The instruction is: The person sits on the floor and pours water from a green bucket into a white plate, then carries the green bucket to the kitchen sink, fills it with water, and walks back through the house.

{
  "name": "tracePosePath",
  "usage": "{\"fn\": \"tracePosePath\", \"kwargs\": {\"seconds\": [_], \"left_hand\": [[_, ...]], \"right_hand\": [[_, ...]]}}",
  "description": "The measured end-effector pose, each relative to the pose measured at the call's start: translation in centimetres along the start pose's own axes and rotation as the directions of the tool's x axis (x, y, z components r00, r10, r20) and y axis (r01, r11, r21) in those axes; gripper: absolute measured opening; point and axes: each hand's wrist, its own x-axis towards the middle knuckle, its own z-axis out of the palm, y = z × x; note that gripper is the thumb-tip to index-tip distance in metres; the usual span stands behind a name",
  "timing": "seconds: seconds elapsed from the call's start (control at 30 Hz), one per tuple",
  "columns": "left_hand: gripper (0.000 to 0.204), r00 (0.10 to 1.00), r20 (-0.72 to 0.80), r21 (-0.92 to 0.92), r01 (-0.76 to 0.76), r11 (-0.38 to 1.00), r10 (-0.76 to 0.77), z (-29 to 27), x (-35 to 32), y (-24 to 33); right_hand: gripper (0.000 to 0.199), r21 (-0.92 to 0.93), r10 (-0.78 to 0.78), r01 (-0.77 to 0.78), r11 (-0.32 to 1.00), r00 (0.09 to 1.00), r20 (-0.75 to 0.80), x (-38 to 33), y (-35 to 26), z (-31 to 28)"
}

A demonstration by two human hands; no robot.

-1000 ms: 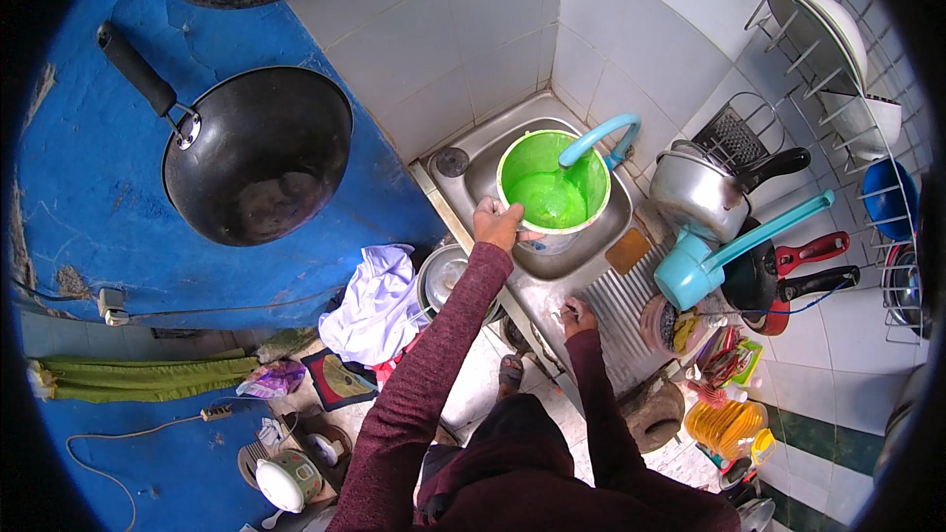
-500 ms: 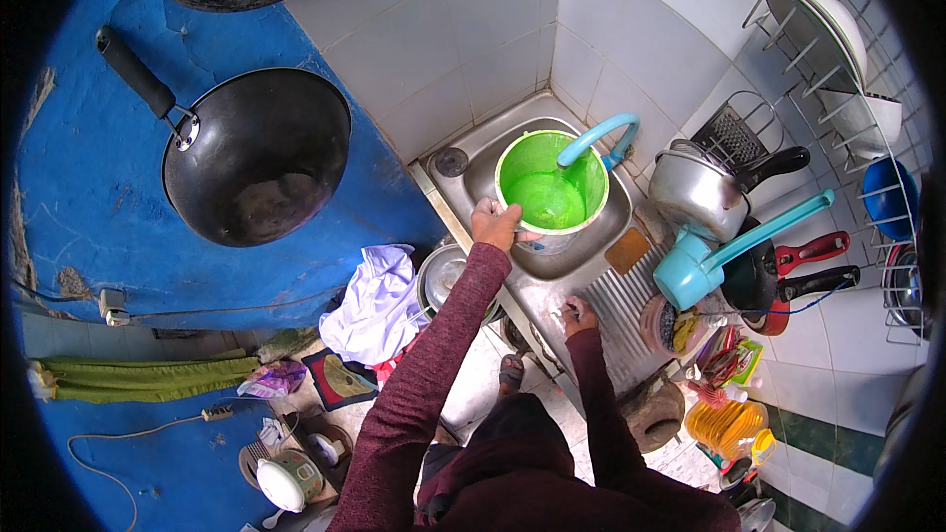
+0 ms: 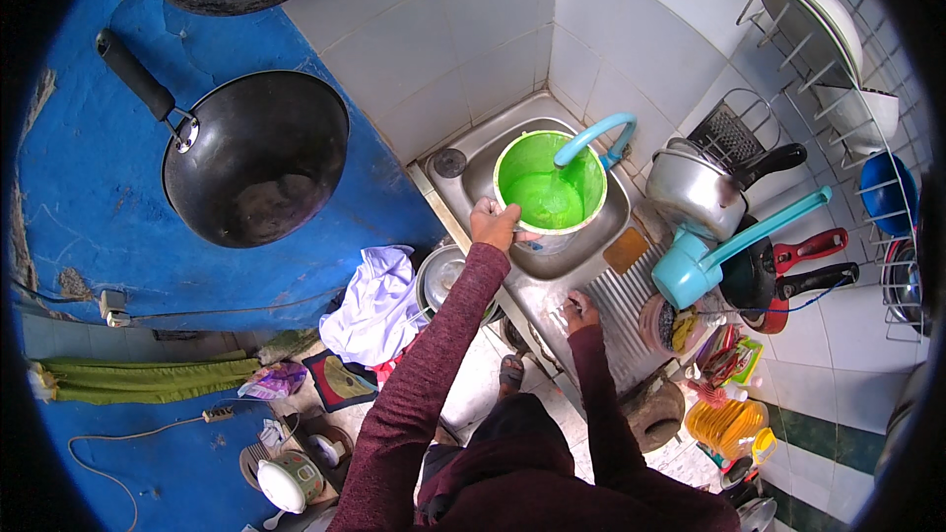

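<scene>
Head view: we are holding the green bucket (image 3: 518, 160) by its near rim with our left hand (image 3: 496, 225), fingers wrapping over the edge, while the bucket is sitting within the basin of the steel sink (image 3: 477, 177); we cannot tell whether its base is touching the bottom. A light-blue hose (image 3: 594, 130) is curving over the rim, and water (image 3: 545, 202) is running from it into the bucket, rippling the surface. The bucket is showing bright green inside, with a paler outer wall appearing below the rim. Our right hand (image 3: 579, 313) is resting half-curled beside the ribbed drainboard (image 3: 621, 300), and we cannot tell whether it is gripping anything. At the drainboard's far end, a tub (image 3: 651, 331) is holding something dark and something yellow. Past it, a turquoise dipper (image 3: 683, 276) is leaning in front of a silver pot (image 3: 690, 195), partly blocking our view of it. The hose is hiding a little of the bucket's rim. To our left, a black wok (image 3: 261, 163) is hanging on the blue wall (image 3: 99, 197), above a white cloth (image 3: 370, 310) that is lying bunched.
</scene>
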Motion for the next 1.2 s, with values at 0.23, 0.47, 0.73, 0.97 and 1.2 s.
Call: {"fn": "tracePosePath", "kwargs": {"seconds": [0.23, 0.47, 0.73, 0.97, 1.2], "left_hand": [[0.018, 1.000, -0.008, -0.008, 0.010, 1.000, -0.010, -0.3, 0.2, -0.4], [0.017, 1.000, -0.010, -0.006, 0.003, 1.000, -0.003, -0.3, 0.3, -0.5], [0.016, 1.000, 0.000, -0.026, 0.001, 1.000, -0.001, -0.4, 0.5, -0.8], [0.016, 1.000, -0.010, -0.022, -0.005, 1.000, 0.005, -0.4, 0.6, -0.7], [0.018, 1.000, -0.020, -0.010, -0.010, 1.000, 0.009, -0.4, 0.8, -0.8]], "right_hand": [[0.030, 0.069, 0.059, -0.063, 0.996, 0.996, 0.063, 0.1, -2.7, -0.4], [0.029, 0.079, 0.144, -0.149, 0.986, 0.987, 0.065, -0.3, -1.9, -0.4], [0.031, 0.061, 0.142, -0.147, 0.987, 0.987, 0.077, -0.2, -1.8, -0.5], [0.032, -0.008, 0.094, -0.093, 0.996, 0.995, 0.041, 0.1, -2.3, -0.3], [0.030, 0.085, 0.096, -0.099, 0.991, 0.995, 0.035, 0.3, -1.9, 0.1]]}}
